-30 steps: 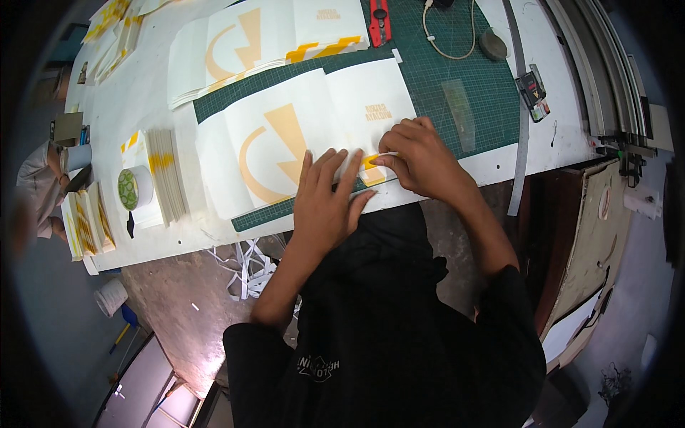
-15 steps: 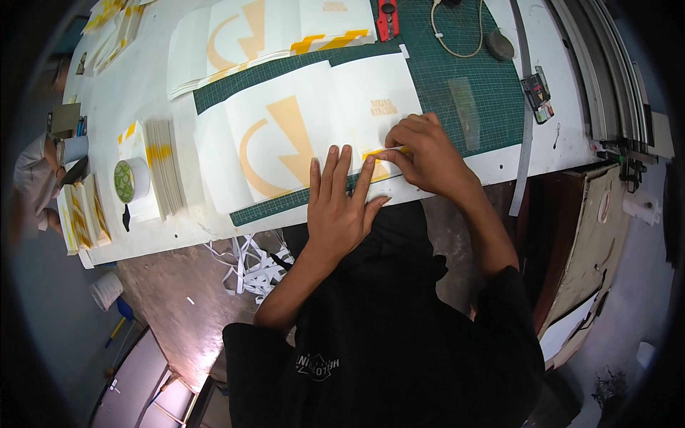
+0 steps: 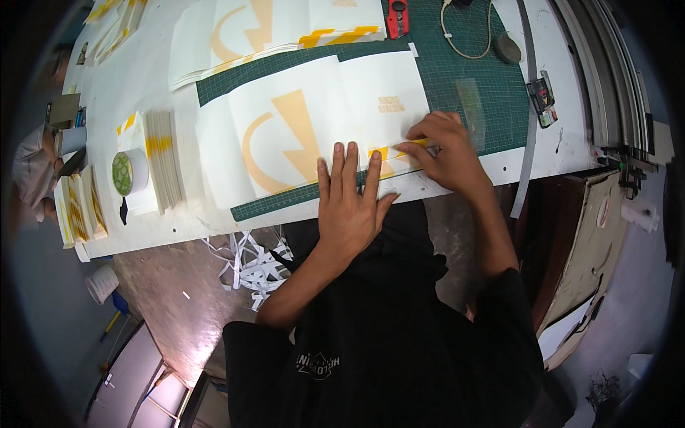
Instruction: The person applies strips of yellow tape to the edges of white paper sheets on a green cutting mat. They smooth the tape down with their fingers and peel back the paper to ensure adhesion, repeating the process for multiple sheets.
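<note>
Our right hand (image 3: pixel 451 153) pinched the yellow edge (image 3: pixel 380 153) of the paper sheet (image 3: pixel 327 114), seemingly part-folded; our left hand (image 3: pixel 349 214) lay flat, fingers spread. We couldn't tell how much folding remained.

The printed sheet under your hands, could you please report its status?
Left hand spread on printed sheet. Right hand at its yellow-striped edge. Red cutter beyond, apart from both hands.

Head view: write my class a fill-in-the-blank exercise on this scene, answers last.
1. The straight-fingered hand on the printed sheet is the person's ____ one.
2. The cutting mat is coloured ____.
3. The cutter is mainly ____.
4. The long grey strip lies along the mat's ____ edge.
Missing words: left; green; red; right.
</note>
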The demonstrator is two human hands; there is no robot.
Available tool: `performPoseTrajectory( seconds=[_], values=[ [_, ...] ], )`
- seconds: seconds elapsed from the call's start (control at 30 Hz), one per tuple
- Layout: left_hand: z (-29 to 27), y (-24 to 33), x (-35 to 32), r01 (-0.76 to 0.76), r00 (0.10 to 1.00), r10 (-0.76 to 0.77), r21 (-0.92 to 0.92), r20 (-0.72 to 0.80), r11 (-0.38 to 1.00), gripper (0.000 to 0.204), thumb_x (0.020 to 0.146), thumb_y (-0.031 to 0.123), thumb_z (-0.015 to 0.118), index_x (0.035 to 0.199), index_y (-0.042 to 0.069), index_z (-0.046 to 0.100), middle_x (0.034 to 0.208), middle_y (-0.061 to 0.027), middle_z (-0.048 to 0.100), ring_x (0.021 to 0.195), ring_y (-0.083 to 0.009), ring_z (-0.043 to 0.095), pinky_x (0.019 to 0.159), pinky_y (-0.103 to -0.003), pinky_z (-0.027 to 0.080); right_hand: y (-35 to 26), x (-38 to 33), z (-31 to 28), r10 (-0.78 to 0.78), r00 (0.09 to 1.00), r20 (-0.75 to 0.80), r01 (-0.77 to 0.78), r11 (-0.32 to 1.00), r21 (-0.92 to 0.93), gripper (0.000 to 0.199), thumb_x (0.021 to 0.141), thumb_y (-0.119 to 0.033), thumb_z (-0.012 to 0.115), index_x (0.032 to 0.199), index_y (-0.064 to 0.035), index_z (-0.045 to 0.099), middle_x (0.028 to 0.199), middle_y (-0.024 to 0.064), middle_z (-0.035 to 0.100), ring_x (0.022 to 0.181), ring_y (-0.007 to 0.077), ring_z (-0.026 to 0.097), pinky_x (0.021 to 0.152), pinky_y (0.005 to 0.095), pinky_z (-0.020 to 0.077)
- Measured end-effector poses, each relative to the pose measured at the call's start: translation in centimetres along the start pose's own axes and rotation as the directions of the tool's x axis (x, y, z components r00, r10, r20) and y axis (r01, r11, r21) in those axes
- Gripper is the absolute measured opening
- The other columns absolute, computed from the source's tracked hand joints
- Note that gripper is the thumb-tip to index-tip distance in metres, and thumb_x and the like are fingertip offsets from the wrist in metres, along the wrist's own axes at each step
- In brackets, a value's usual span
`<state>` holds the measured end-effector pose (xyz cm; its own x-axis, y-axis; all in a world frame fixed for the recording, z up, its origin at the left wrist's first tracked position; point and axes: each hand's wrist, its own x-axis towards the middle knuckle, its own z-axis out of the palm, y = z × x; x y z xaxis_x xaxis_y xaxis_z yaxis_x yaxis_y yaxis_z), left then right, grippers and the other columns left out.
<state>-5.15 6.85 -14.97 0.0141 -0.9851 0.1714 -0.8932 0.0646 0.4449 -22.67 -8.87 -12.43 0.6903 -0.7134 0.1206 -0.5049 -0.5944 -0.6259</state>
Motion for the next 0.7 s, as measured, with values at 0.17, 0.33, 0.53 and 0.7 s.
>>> performPoseTrajectory(
  seconds=[0.17, 0.33, 0.53, 0.7],
  values=[
    [0.2, 0.0, 0.0, 0.002, 1.000, -0.002, 0.001, -0.018, 1.000, 0.077, 0.091, 0.034, 0.083, 0.156, 0.008, 0.051, 0.159, -0.0326, 0.039, 0.151, -0.0531, 0.035, 0.120, -0.072, 0.028, 0.7, -1.1, -0.2, 0.064, 0.994, -0.084, -0.063, 0.998, 0.005, 0.015, 0.089, -0.018, 0.084, 0.090, -0.0063, 0.076, 0.088, 0.0054, 0.072, 0.085, 0.0228, 0.061, 0.089, 0.0400, 0.0409],
    [0.2, 0.1, 0.0, -0.005, 0.999, 0.006, 0.015, -0.033, 1.000, 0.073, 0.094, 0.034, 0.080, 0.154, 0.005, 0.052, 0.159, -0.0324, 0.039, 0.150, -0.0543, 0.036, 0.120, -0.073, 0.028, 0.9, -1.2, 0.1, 0.084, 0.987, -0.136, -0.078, 0.996, 0.051, 0.016, 0.088, -0.019, 0.086, 0.088, -0.0067, 0.076, 0.085, 0.0047, 0.072, 0.084, 0.0217, 0.061, 0.087, 0.0393, 0.0408],
    [0.2, 0.0, 0.1, -0.024, 0.999, 0.026, 0.058, -0.033, 0.998, 0.071, 0.097, 0.037, 0.075, 0.155, 0.003, 0.051, 0.158, -0.0338, 0.040, 0.150, -0.0550, 0.037, 0.119, -0.073, 0.028, 1.1, -1.3, 0.9, 0.030, 0.972, -0.233, -0.026, 0.999, 0.021, 0.016, 0.084, -0.015, 0.089, 0.086, -0.0061, 0.075, 0.080, 0.0042, 0.070, 0.074, 0.0199, 0.058, 0.077, 0.0372, 0.0403],
    [0.2, 0.1, 0.0, -0.031, 0.999, 0.033, 0.069, -0.032, 0.997, 0.071, 0.098, 0.036, 0.075, 0.156, 0.003, 0.050, 0.158, -0.0340, 0.039, 0.150, -0.0546, 0.037, 0.120, -0.072, 0.028, 1.3, -1.6, 1.1, 0.029, 0.972, -0.233, -0.028, 1.000, 0.005, 0.018, 0.086, -0.019, 0.087, 0.086, -0.0071, 0.074, 0.084, 0.0044, 0.071, 0.083, 0.0219, 0.062, 0.085, 0.0395, 0.0412]
  ],
)
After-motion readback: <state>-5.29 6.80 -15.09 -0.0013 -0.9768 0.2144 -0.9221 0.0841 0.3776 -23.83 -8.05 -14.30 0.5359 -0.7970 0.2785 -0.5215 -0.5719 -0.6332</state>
